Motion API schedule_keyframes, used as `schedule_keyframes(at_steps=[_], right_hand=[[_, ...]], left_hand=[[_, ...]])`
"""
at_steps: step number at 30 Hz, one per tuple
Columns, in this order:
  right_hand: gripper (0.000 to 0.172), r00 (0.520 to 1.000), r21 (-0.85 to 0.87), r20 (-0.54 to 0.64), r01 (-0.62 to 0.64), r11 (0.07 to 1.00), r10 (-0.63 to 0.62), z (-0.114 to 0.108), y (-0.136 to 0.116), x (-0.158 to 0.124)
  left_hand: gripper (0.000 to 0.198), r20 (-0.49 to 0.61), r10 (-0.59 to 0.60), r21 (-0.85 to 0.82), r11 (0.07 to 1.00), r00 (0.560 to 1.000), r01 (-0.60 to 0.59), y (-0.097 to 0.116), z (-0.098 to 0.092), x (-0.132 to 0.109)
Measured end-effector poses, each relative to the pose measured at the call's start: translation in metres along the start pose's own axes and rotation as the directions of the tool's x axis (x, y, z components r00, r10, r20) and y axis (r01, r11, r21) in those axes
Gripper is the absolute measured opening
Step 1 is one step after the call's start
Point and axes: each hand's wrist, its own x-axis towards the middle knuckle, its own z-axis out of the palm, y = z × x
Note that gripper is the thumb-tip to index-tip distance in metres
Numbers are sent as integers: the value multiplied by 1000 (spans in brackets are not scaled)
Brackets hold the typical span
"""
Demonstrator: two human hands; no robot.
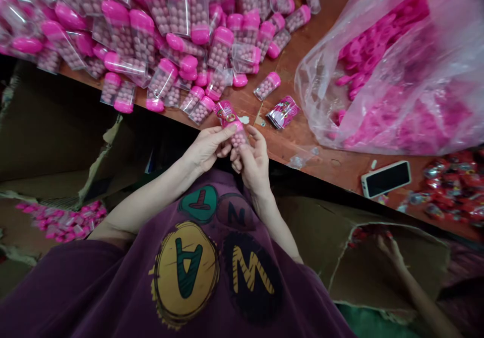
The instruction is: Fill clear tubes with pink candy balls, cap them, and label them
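Note:
My left hand [206, 146] and my right hand [252, 162] meet at the table's front edge, both closed around one small clear tube of pink beads [239, 137]. A pink printed label sleeve [226, 114] sits over the tube's upper end, pinched by my left fingertips. A small stack of the same pink labels [283, 111] lies on the brown table [325, 161] just right of my hands. A single pink-capped tube [267, 85] lies above them.
A big heap of pink-capped bead tubes [159, 30] fills the table's far left. A clear bag of pink caps [397, 71] stands at the right. A white phone [385, 178] lies near red wrapped items [454, 187]. Another person's hand [389, 247] reaches into a cardboard box at lower right.

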Motion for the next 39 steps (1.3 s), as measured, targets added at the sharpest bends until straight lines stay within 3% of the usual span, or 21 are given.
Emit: schedule_keyframes(at_steps=[3,7,9,13,18,23,27,33,39], right_hand=[[57,992,96,81,-103,990,96,2,2,0],[60,996,-137,-36,79,987,-85,3,13,-4],[62,992,-218,-42,106,970,-118,2,15,-5],[67,996,-94,90,-8,996,16,-4,5,-4],[63,983,62,175,-66,996,54,-5,1,-2],[64,998,-51,56,23,998,-20,-1,10,-3],[66,994,6,88,-60,998,59,-2,11,-2],[57,994,53,102,-39,998,33,-9,8,2],[50,996,54,87,1,999,-5,-4,12,1]], left_hand=[[43,17,13,32,999,1000,-13,-1,-1,-3],[36,3,42,19,999,999,-43,-3,-1,-7],[34,1,18,22,1000,1000,-18,-1,-2,-7],[39,73,-50,17,999,996,49,7,-6,-4],[41,83,15,-45,999,996,-11,7,-9,0],[32,-21,-12,10,1000,1000,12,-6,-3,-4],[24,-25,-6,65,998,1000,7,-13,-1,-9],[39,109,-62,82,995,992,54,-6,-7,-11],[42,-6,32,24,999,999,-32,-2,-4,-7]])
